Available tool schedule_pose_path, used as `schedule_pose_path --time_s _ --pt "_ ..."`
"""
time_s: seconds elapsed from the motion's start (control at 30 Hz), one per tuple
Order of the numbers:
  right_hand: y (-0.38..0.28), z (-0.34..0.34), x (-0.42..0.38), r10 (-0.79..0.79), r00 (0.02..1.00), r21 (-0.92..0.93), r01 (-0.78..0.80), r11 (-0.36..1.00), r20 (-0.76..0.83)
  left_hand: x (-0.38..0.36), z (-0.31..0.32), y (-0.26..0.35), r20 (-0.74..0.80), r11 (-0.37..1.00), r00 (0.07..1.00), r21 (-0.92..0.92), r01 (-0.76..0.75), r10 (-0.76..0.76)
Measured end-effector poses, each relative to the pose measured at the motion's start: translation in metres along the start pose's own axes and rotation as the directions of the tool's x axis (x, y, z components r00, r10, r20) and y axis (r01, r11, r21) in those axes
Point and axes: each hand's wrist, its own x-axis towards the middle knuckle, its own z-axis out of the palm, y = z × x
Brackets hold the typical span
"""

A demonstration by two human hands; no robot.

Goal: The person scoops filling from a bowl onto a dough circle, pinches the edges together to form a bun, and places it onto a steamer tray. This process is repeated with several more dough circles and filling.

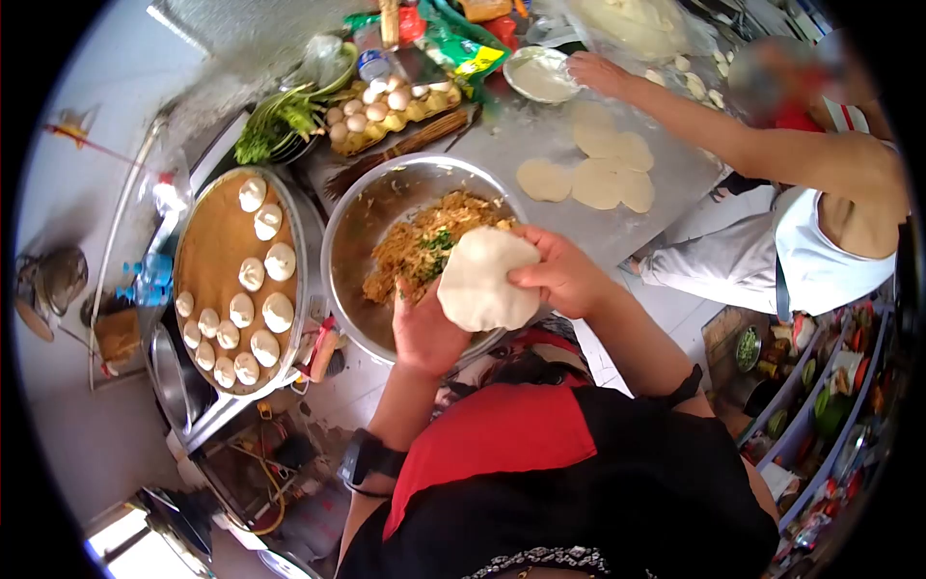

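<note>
A thin round of dough (485, 285) hangs above the near side of a steel bowl (369, 210) of chopped filling (403, 253), pinched at its edge by the right hand (567, 275), thumb on top and fingers curled closed behind. The left hand (427, 333) is open, palm up at the sheet's lower left, fingers loosely spread and smeared with filling; whether it bears any of the dough's weight cannot be told. The sheet looks light, soft and limp, likely to stretch or tear under a hard pinch and perhaps to cling to damp fingers; a broad, flat palm under its middle, with light fingertips at the rim, would suit it best. More rounds (545, 180) lie on the floured tabletop (497, 145), and shaped buns (278, 312) sit on a round tray (214, 227) at left. The dough hides part of the filling and the right fingertips behind it. The reaching hand (593, 74) of another person (834, 227) is small at the white bowl (542, 75), its grip unclear, and the dark lens edge crops the shelves at right.
</note>
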Motion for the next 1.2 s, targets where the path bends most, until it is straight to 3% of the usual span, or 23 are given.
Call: schedule_pose_path --time_s 0.03,0.1,0.2,0.3,0.4,0.53,0.6,0.63,0.73,0.83,0.87,0.9,1.0,1.1,1.13,1.2 --pt "0.009 0.006 0.003 0.069 0.998 -0.148 -0.070 0.986 -0.012 -0.004 0.007 0.000 -0.001 0.998 0.999 -0.057 0.037 -0.037" --pt "0.022 0.022 0.004 0.081 0.996 -0.131 -0.087 0.988 -0.049 -0.009 -0.008 0.002 -0.065 0.998 0.998 -0.054 0.018 -0.022" --pt "0.040 0.030 0.009 0.118 0.990 -0.005 -0.119 0.993 -0.074 -0.016 -0.026 0.003 -0.234 0.993 0.972 0.116 0.014 0.014" --pt "0.050 0.037 0.012 0.117 0.990 0.042 -0.114 0.993 -0.077 -0.019 -0.031 0.005 -0.160 0.992 0.987 0.127 -0.005 0.026" --pt "0.051 0.046 0.017 0.104 0.993 0.022 -0.103 0.994 -0.055 -0.018 -0.031 0.009 -0.268 0.952 0.959 0.306 -0.006 0.093" --pt "0.047 0.057 0.020 0.022 0.992 0.025 -0.019 1.000 -0.121 -0.035 0.007 0.025 -0.174 0.989 0.978 0.105 -0.099 0.117" --pt "0.056 0.057 0.023 0.029 0.998 0.064 -0.025 0.998 -0.064 -0.045 0.025 0.035 -0.052 0.994 0.994 -0.050 -0.094 0.091" --pt "0.060 0.058 0.023 0.035 0.999 0.083 -0.032 0.996 -0.034 -0.044 0.015 0.031 -0.074 0.989 0.994 -0.111 -0.094 0.086" --pt "0.065 0.065 0.028 -0.017 1.000 -0.239 0.011 0.971 -0.024 -0.038 -0.014 0.028 -0.071 0.971 0.993 -0.215 -0.103 0.090" --pt "0.035 0.037 0.033 -0.432 0.893 -0.735 0.209 0.645 -0.125 -0.050 -0.020 0.028 0.019 0.965 0.987 -0.213 -0.152 0.160" --pt "0.032 0.020 0.040 -0.529 0.848 -0.935 0.164 0.314 -0.029 -0.054 -0.016 0.033 -0.012 0.956 0.980 -0.216 -0.198 0.200" --pt "0.036 0.003 0.045 -0.587 0.803 -0.995 0.084 -0.061 0.103 -0.060 -0.024 0.039 -0.048 0.960 0.972 -0.152 -0.236 0.231" --pt "0.056 -0.030 0.047 -0.173 0.958 -0.835 0.101 -0.542 0.228 -0.073 -0.042 0.054 -0.106 0.937 0.935 -0.046 -0.346 0.340" --pt "0.068 -0.040 0.053 -0.212 0.945 -0.869 0.120 -0.480 0.248 -0.088 -0.033 0.067 -0.023 0.893 0.908 -0.177 -0.415 0.418" --pt "0.066 -0.034 0.053 -0.205 0.964 -0.910 0.071 -0.409 0.168 -0.092 -0.022 0.070 0.015 0.862 0.902 -0.301 -0.407 0.431" --pt "0.055 -0.019 0.054 -0.181 0.983 -0.962 -0.043 -0.269 0.007 -0.100 -0.019 0.078 0.063 0.851 0.881 -0.299 -0.431 0.469"
